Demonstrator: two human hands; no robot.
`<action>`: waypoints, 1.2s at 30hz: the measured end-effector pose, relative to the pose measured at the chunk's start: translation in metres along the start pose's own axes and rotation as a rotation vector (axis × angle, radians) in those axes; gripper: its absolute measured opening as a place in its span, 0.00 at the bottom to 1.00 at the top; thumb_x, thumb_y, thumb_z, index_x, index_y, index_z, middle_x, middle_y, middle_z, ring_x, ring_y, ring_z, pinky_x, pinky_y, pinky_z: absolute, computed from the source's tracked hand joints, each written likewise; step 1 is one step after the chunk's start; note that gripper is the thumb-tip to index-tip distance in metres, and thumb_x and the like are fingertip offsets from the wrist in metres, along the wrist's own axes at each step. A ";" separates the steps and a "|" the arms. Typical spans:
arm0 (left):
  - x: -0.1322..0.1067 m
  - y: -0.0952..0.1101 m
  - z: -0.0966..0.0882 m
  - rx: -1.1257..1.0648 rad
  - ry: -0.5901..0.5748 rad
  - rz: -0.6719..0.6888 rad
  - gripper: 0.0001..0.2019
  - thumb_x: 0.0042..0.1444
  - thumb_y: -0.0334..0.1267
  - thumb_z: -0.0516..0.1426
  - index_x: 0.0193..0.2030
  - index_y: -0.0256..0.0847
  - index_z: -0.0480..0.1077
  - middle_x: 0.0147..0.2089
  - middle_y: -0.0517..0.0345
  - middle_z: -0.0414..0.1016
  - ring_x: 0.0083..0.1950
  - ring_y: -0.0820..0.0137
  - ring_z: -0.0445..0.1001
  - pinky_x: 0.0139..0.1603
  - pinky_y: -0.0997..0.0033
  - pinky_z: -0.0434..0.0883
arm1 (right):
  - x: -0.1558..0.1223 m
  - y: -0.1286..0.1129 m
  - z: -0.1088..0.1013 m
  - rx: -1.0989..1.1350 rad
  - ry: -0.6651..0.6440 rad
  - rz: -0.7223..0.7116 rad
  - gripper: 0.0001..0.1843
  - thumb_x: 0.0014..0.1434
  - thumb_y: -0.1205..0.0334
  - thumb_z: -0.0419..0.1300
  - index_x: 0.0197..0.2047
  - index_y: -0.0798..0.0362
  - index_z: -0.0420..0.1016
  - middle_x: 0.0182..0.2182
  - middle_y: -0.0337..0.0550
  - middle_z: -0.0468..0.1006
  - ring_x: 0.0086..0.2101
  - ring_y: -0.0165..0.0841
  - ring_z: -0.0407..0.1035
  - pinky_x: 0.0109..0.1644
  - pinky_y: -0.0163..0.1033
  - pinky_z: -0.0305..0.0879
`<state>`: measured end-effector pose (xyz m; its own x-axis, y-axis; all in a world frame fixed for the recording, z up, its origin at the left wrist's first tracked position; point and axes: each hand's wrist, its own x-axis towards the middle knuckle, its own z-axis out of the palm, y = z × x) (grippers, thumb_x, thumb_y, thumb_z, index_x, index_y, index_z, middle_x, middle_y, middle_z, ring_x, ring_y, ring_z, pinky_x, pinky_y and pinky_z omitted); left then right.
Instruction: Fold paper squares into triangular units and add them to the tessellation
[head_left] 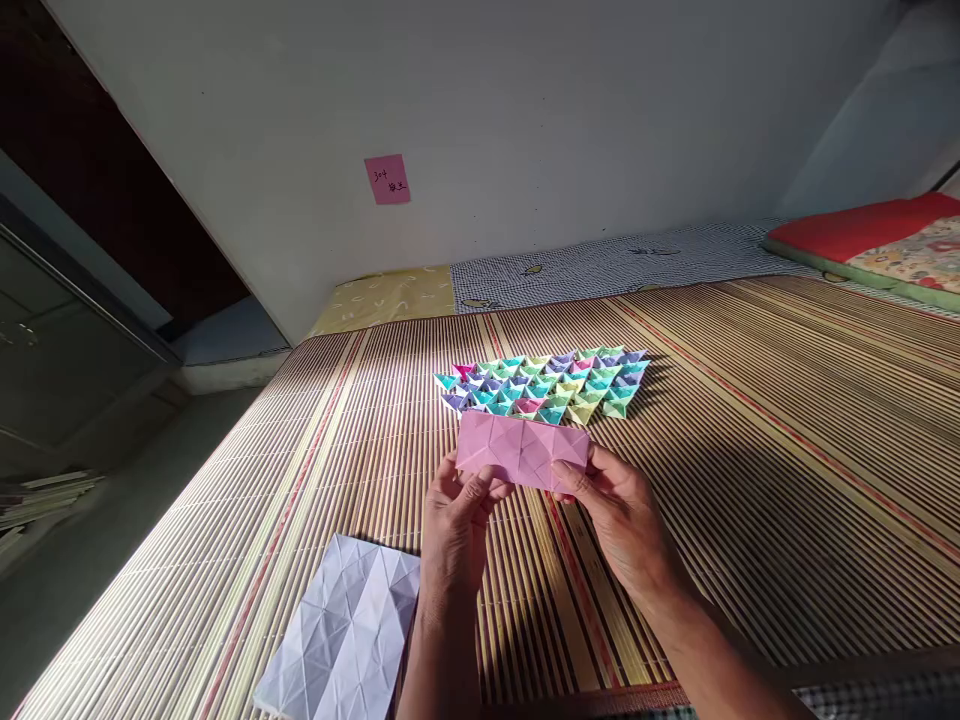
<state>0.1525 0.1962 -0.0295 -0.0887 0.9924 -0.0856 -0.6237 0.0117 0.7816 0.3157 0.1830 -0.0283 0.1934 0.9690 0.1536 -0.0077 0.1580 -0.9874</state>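
Between my two hands I hold a folded sheet of pink paper [523, 448], raised above the mat and marked with diagonal creases. My left hand [461, 510] pinches its left end, thumb in front and fingers behind. At the right end, my right hand [619, 510] grips it the same way. Just beyond the paper, several rows of small folded paper boats [544, 385] in green, blue, purple, yellow and pink stand on the mat; the pink paper hides part of the nearest ones. Creased pale lavender sheets [345, 630] lie to the left of my left forearm.
A striped bamboo mat [720, 400] covers the bed, with its edge at the left. A pink note [388, 180] with handwriting is stuck on the wall [562, 120]. Folded red and floral bedding [862, 240] lies at the far right.
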 end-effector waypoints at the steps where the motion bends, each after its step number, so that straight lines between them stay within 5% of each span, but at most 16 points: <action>1: -0.001 -0.003 0.001 -0.001 -0.028 -0.036 0.14 0.43 0.37 0.74 0.35 0.38 0.78 0.28 0.59 0.79 0.28 0.74 0.76 0.36 0.72 0.75 | -0.001 -0.001 0.000 -0.002 -0.007 0.000 0.17 0.57 0.47 0.68 0.40 0.53 0.83 0.28 0.41 0.81 0.28 0.35 0.73 0.33 0.37 0.70; 5: -0.005 -0.010 0.005 0.104 -0.110 -0.072 0.09 0.47 0.38 0.71 0.26 0.35 0.80 0.25 0.56 0.78 0.27 0.74 0.74 0.35 0.73 0.72 | -0.002 0.001 0.002 -0.041 -0.025 -0.009 0.17 0.57 0.47 0.68 0.41 0.52 0.83 0.31 0.43 0.84 0.32 0.38 0.76 0.36 0.38 0.72; 13: 0.001 -0.011 0.003 -0.003 -0.002 -0.046 0.11 0.43 0.37 0.74 0.25 0.36 0.78 0.25 0.59 0.78 0.26 0.77 0.73 0.31 0.78 0.69 | 0.000 0.002 0.000 -0.069 0.002 -0.029 0.17 0.58 0.47 0.67 0.38 0.53 0.82 0.29 0.43 0.82 0.33 0.40 0.76 0.38 0.40 0.73; 20: 0.004 -0.006 0.000 -0.294 0.121 -0.129 0.17 0.36 0.35 0.77 0.29 0.36 0.76 0.27 0.65 0.75 0.26 0.80 0.73 0.27 0.82 0.69 | 0.002 0.007 -0.002 -0.015 -0.049 -0.014 0.17 0.57 0.47 0.68 0.38 0.52 0.82 0.30 0.43 0.83 0.33 0.40 0.76 0.38 0.40 0.73; 25: 0.003 -0.006 0.000 -0.278 0.157 -0.164 0.18 0.38 0.33 0.76 0.35 0.37 0.77 0.36 0.57 0.82 0.34 0.72 0.79 0.31 0.77 0.74 | 0.000 0.004 -0.002 -0.029 -0.089 -0.022 0.20 0.58 0.44 0.67 0.41 0.53 0.83 0.33 0.45 0.84 0.33 0.40 0.76 0.39 0.40 0.73; 29: 0.000 -0.006 0.001 -0.214 0.095 -0.215 0.18 0.37 0.34 0.77 0.34 0.36 0.78 0.35 0.56 0.82 0.31 0.73 0.78 0.26 0.79 0.72 | -0.002 0.001 -0.003 -0.004 -0.100 -0.012 0.23 0.60 0.39 0.65 0.41 0.52 0.84 0.33 0.46 0.84 0.35 0.41 0.76 0.39 0.41 0.72; 33: -0.003 0.001 -0.001 -0.147 0.038 -0.225 0.18 0.36 0.36 0.77 0.32 0.34 0.78 0.29 0.60 0.78 0.26 0.77 0.72 0.23 0.81 0.68 | 0.003 -0.007 -0.010 0.217 -0.122 0.150 0.30 0.61 0.31 0.58 0.39 0.52 0.82 0.35 0.49 0.83 0.34 0.41 0.76 0.34 0.40 0.70; 36: -0.004 0.007 -0.004 -0.061 -0.027 -0.216 0.16 0.37 0.36 0.77 0.30 0.33 0.79 0.27 0.60 0.77 0.26 0.78 0.71 0.27 0.80 0.69 | 0.008 -0.014 -0.018 0.201 -0.278 0.219 0.27 0.61 0.36 0.61 0.35 0.53 0.81 0.31 0.45 0.81 0.31 0.35 0.73 0.31 0.35 0.65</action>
<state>0.1453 0.1916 -0.0263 0.0729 0.9705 -0.2297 -0.6721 0.2180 0.7077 0.3347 0.1854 -0.0139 -0.1062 0.9939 -0.0283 -0.2167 -0.0509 -0.9749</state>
